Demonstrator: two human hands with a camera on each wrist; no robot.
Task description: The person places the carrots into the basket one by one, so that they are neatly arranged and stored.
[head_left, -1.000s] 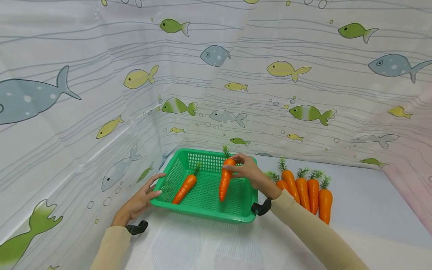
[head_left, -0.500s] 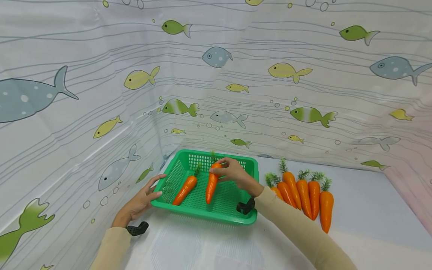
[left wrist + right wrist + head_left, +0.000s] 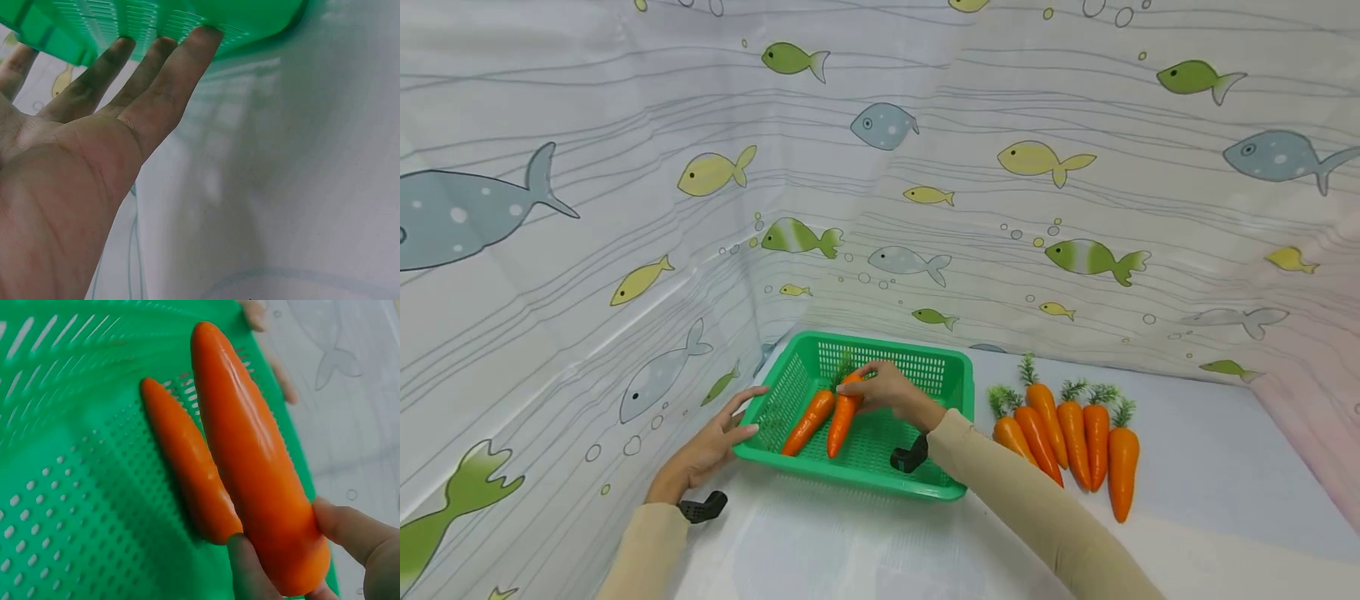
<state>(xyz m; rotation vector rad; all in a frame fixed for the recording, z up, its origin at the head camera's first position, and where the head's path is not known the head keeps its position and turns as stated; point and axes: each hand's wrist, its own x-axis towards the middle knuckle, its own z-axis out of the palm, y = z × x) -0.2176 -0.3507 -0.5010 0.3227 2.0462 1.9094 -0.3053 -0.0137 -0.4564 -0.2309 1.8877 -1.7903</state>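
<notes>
One carrot (image 3: 842, 427) is pinched by its thick end in the curled fingers of the right hand (image 3: 886, 392), inside the green basket (image 3: 850, 478), beside a lying carrot (image 3: 808, 425); the left hand (image 3: 709, 448), fingers nearly straight, touches the basket's side; six more carrots (image 3: 1075, 437) lie on the desk (image 3: 1210, 467); the step looks like placing this one; the next move likely calls for lowering it, then loosening the pinch

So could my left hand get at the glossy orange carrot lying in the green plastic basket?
Probably yes: the left hand touches the left end of the green plastic basket, and the glossy orange carrot lies just inside. Only the basket's wall seems in between; the open top looks free.
</notes>
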